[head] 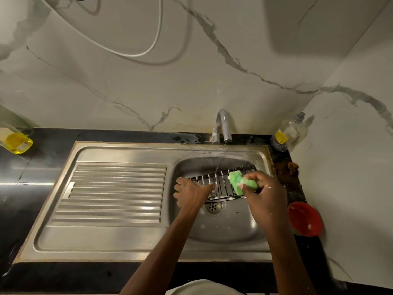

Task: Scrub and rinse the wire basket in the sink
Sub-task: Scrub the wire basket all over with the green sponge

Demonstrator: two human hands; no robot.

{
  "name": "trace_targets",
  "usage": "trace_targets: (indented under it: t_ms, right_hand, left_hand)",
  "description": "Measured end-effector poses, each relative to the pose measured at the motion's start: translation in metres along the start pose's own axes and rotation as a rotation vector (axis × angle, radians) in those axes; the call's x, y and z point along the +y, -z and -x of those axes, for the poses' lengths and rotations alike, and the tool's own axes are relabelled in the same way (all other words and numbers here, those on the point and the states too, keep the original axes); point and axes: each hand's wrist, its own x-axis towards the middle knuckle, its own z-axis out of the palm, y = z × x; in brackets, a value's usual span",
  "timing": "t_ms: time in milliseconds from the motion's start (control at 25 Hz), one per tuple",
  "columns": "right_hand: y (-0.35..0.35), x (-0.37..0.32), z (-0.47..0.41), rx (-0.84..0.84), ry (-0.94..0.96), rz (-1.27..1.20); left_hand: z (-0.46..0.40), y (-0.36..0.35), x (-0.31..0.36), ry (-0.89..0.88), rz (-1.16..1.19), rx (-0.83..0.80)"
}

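**Wire basket held in the sink bowl, sponge on its right part**

The steel sink (119, 237) has a ribbed draining board on the left and a round bowl on the right. In the bowl there is the wire basket (221, 184), and below it the drain (213, 207) shows. A thin stream of water (220, 158) falls from the tap (222, 126) onto the far side of the basket. White foam sits on some wires.

On the counter (32, 173), at the far left, a clear bottle (16, 139) stands with yellow liquid in its lower part. At the far right corner stands a second clear bottle (287, 133) with a pump top and a yellow label; it looks almost empty, but I cannot tell for sure. Near the right edge of the sink a red bowl (305, 218) stands on the counter; what is inside it is not clear, only some white spots show on it.

The left hand (191, 193) holds the left end of the basket, its fingers curled around the wires, so this grip is closed on the basket. The right hand (262, 192) pinches a green sponge (240, 181) between thumb and fingers; this grip is closed on the sponge. The sponge presses on the right part of the basket, near the far rim. The basket lies between both hands, tilted, with its long side running from left to right across the bowl, above the drain.
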Motion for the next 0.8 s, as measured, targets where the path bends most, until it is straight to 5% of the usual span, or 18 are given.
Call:
trace_targets:
  t_ms: [120,200,400,640,800]
  right_hand:
    - [-0.009,0.013,-0.014,0.297,0.100,0.273]
    - [-0.028,0.025,-0.013,0.342,0.195,0.397]
    - [-0.063,0.044,0.019,0.182,0.412,0.373]
    - [-0.043,0.050,-0.003,0.351,0.223,0.476]
    - [-0.077,0.043,0.028,0.164,0.315,0.450]
  left_hand:
    - [0.001,-0.002,-0.001,0.018,-0.045,0.051]
    - [0.004,-0.004,-0.001,0.019,-0.055,0.075]
    - [0.007,0.003,0.000,0.050,-0.047,0.096]
    - [0.010,0.008,0.005,0.025,-0.075,0.099]
    - [0.008,0.004,0.005,0.040,-0.038,0.093]
